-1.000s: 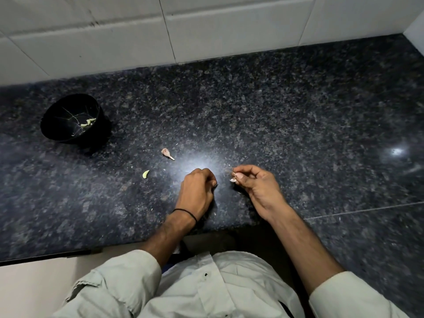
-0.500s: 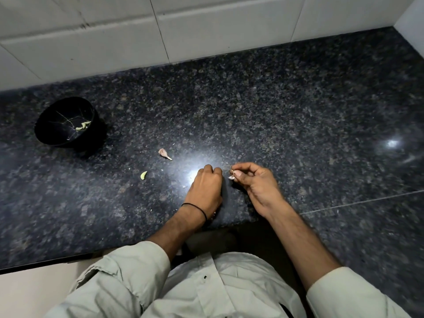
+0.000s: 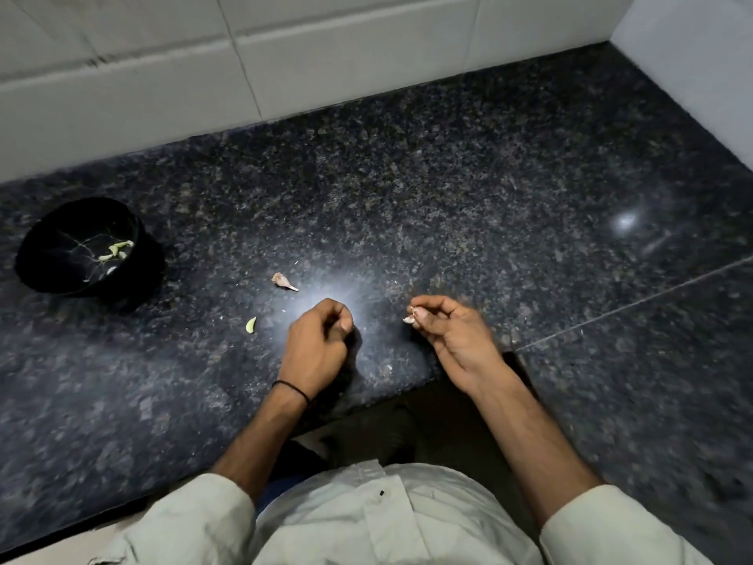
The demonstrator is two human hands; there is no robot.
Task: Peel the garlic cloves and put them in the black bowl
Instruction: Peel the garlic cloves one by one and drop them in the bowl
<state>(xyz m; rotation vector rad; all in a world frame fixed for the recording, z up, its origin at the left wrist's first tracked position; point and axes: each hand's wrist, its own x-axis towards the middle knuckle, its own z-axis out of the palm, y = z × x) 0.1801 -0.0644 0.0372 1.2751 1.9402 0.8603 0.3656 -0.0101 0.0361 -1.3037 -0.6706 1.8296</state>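
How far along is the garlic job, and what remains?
Done: a few peeled cloves lie in the black bowl. In hand: the right hand pinches a small pale piece, clove or skin unclear; the left hand is curled, contents hidden. Left: a yellowish clove and a pinkish piece, seemingly unpeeled, lie on the counter, outside the bowl.

Glossy speckled granite counter (image 3: 448, 189), smooth white wall tiles (image 3: 346, 55), black bowl (image 3: 53, 242).

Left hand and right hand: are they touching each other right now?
Apart. The head view shows a strip of bare countertop between the left hand and the right hand, which pinches a garlic piece.
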